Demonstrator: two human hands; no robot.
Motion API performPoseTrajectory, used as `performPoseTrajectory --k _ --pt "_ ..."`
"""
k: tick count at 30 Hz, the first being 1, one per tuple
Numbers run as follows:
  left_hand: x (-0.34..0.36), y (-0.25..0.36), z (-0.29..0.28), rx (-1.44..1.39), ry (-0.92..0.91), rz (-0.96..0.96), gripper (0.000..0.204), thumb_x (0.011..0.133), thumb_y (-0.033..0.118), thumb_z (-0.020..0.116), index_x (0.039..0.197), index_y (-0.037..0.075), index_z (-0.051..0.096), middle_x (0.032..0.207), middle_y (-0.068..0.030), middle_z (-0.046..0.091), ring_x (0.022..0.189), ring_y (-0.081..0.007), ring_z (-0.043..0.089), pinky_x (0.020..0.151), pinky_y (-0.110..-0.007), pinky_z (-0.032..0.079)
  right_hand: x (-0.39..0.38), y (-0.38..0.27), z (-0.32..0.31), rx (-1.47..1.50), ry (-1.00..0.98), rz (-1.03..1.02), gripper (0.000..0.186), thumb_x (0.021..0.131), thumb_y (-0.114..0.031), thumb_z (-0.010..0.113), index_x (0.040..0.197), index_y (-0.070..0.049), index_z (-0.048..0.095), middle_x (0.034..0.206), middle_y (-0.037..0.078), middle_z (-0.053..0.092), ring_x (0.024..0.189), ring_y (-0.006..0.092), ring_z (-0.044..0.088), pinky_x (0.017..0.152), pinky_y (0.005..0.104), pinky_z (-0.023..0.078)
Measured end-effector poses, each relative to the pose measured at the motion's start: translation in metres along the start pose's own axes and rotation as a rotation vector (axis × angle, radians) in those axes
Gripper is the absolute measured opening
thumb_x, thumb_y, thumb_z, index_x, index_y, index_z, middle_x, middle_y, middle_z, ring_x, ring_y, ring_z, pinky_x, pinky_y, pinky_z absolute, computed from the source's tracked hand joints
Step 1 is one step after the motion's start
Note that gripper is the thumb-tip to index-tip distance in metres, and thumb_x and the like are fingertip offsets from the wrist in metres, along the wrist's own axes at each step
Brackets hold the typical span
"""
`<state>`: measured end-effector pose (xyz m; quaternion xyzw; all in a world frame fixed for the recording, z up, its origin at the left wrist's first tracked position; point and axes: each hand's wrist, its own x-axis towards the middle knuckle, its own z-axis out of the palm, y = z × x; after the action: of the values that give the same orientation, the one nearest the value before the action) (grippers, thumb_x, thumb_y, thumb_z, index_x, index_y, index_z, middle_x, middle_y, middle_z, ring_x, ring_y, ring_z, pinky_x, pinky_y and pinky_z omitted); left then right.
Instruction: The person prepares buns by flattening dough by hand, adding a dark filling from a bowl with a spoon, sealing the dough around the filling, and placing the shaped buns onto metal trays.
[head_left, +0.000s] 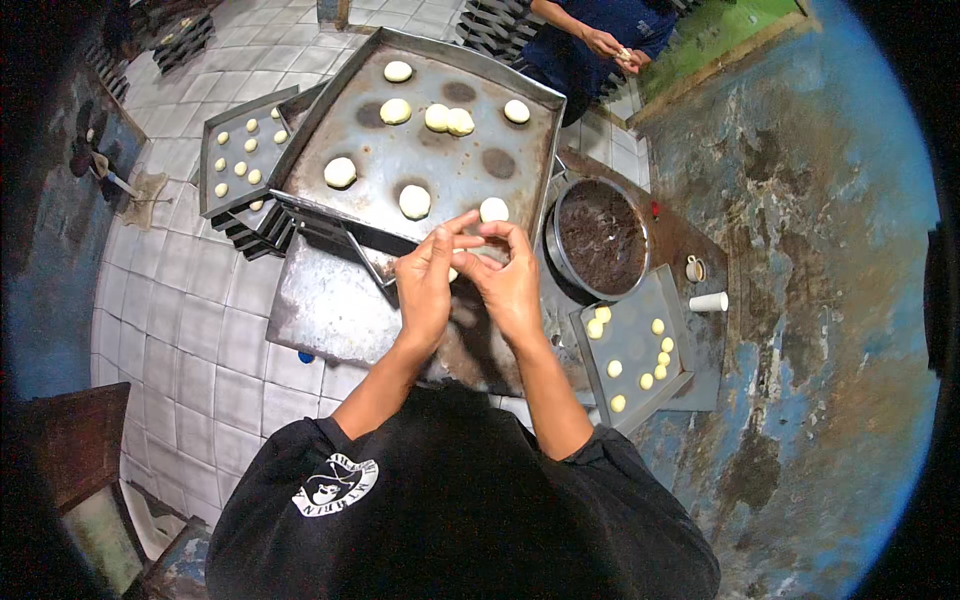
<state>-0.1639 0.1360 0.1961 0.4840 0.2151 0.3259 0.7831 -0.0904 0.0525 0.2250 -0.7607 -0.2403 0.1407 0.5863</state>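
Note:
My left hand and my right hand meet over the near edge of a large worn metal baking tray. Their fingers are curled together round a small pale dough piece, which is mostly hidden by them. Several round dough balls are spread over that tray, with two touching near its middle. One ball lies just beyond my fingertips. Below my hands is a worn metal surface.
Stacked trays with small dough balls stand left. To the right are a round pan of dark brown filling, a smaller tray with dough pieces, a white cylinder and a cup. Another person's hands hold something small at top right.

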Motion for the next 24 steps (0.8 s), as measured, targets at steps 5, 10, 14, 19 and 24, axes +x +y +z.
performPoseTrajectory --k 5,10,14,19,24 --pt "0.03 0.009 -0.022 0.551 -0.299 0.387 0.055 0.111 0.042 0.035 0.115 0.005 0.075 0.153 -0.0167 0.05 0.149 -0.0332 0.035 0.119 -0.044 0.027 0.031 0.002 -0.016 0.344 -0.6 0.447 0.029 0.095 -0.008 0.07 0.122 0.003 0.068 0.112 0.004 0.067 0.098 0.0096 0.06 0.084 0.0287 0.053" --pt "0.064 0.024 -0.045 0.385 -0.195 0.357 0.028 0.102 0.024 0.059 0.118 0.004 0.072 0.136 -0.0143 0.062 0.133 -0.0265 0.051 0.111 -0.041 0.041 0.128 0.016 -0.026 -0.476 -0.345 -0.127 0.041 0.089 -0.015 0.076 0.123 0.005 0.065 0.112 0.017 0.073 0.104 0.0291 0.069 0.09 0.0395 0.054" --pt "0.086 0.039 -0.083 0.273 -0.02 0.274 0.017 0.098 0.012 0.063 0.104 0.001 0.073 0.113 -0.0105 0.07 0.111 -0.0205 0.062 0.101 -0.034 0.046 0.187 0.146 -0.042 -0.955 -0.152 -0.507 0.045 0.099 -0.025 0.061 0.13 0.008 0.058 0.142 0.037 0.049 0.135 0.0497 0.047 0.116 0.0526 0.036" --pt "0.075 0.048 -0.15 0.257 0.343 0.169 0.015 0.099 0.01 0.063 0.098 -0.001 0.072 0.099 -0.0038 0.07 0.095 -0.0114 0.061 0.088 -0.026 0.045 0.249 0.076 -0.016 -0.867 -0.118 -0.028 0.06 0.107 -0.046 0.036 0.142 0.001 0.054 0.149 0.03 0.047 0.143 0.0448 0.039 0.119 0.0619 0.024" --pt "0.077 0.028 -0.146 0.132 0.385 0.147 0.015 0.099 0.012 0.063 0.097 0.0 0.072 0.097 -0.0037 0.07 0.093 -0.0107 0.061 0.087 -0.026 0.046 0.268 0.142 0.017 -1.031 0.006 -0.141 0.074 0.105 -0.056 0.036 0.162 -0.012 0.023 0.169 0.018 0.016 0.156 0.0403 0.009 0.121 0.0659 0.004"
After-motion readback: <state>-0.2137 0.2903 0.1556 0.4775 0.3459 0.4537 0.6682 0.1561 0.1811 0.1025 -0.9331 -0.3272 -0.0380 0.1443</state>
